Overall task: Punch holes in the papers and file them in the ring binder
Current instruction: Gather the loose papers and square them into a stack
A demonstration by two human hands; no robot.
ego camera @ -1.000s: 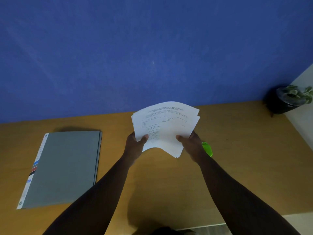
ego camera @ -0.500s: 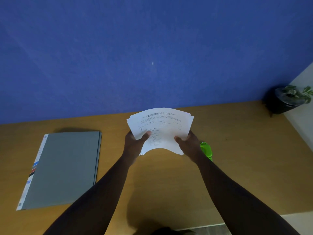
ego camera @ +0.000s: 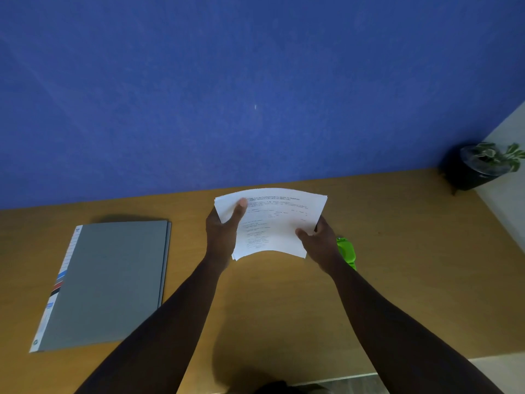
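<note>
You look down at a brown worktop (ego camera: 284, 302) against a blue wall (ego camera: 255, 81). On it lie one gray ring binder (ego camera: 108, 282), shut, and one green hole punch (ego camera: 346, 251). One potted plant (ego camera: 480, 166) stands in the corner. Your left hand (ego camera: 221, 237) and right hand (ego camera: 321, 243) each pinch one stack of papers (ego camera: 272, 223) above the worktop.

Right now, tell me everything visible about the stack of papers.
The stack of papers is white with small printed text on the top sheet, too blurred to read. Its edges are nearly squared and it bows upward across the middle. It is held above the wooden desk, the left hand gripping its left edge, the right hand its lower right corner.
</note>
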